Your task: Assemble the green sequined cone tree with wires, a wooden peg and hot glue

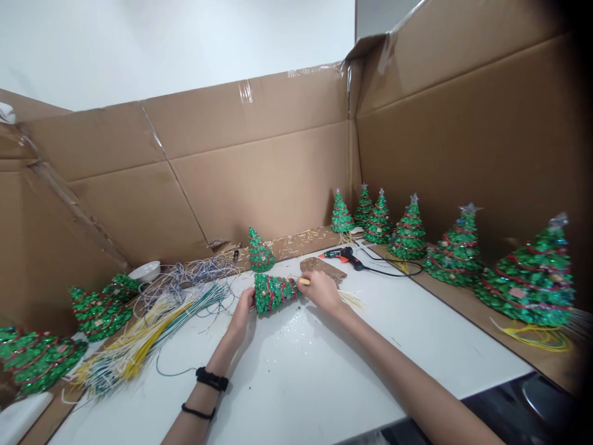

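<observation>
A small green Christmas tree (276, 293) with red garland lies tilted on its side just over the white table, its tip pointing right. My left hand (241, 312) is closed around its wide base. At the tip, my right hand (322, 289) is closed in a pinch, and a small yellow piece (304, 281) shows at its fingers. Whatever else the right fingers grip is hidden. Behind the held tree stands another small green tree (260, 250) without garland. Silver glitter (290, 334) is scattered on the table below my hands.
A hot glue gun (345, 256) with a black cord lies beyond my right hand, near a cardboard piece (319, 266). Yellow, white and green wires (139, 340) are bundled at left. Decorated trees (456, 247) line the right side; others (99, 312) stand left. Cardboard walls (259, 173) surround the table.
</observation>
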`<state>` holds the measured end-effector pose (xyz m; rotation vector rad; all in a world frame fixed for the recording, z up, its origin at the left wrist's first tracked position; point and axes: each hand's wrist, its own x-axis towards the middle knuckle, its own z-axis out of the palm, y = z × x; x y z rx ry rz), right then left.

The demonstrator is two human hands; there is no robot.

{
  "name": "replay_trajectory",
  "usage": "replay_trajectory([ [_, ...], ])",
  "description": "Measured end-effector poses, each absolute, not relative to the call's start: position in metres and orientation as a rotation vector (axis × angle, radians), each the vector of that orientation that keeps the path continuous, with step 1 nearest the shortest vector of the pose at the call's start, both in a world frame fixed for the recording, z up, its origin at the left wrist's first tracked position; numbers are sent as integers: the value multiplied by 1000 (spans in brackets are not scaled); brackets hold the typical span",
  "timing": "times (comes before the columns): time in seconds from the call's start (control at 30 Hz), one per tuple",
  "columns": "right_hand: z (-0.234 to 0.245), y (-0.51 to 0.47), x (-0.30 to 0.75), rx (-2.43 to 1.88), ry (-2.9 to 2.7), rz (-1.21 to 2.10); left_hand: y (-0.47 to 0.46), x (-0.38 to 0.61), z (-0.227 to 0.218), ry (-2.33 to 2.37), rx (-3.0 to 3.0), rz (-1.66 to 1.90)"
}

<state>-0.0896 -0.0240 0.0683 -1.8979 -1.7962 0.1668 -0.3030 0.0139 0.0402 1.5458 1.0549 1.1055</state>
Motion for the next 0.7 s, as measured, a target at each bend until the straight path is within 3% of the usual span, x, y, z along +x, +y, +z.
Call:
replay_trajectory([
  [0.17,68,-25,-91,-1875,-1888,106,18,-315,49,1059,1396,955],
  [0.33,68,-26,-95,-1832,-2021,39,19,-319,54,1065,1285,1046],
  [0.7,69,-24,-83,-1705,-1921,246,38,-313,56,747,1195,743],
])
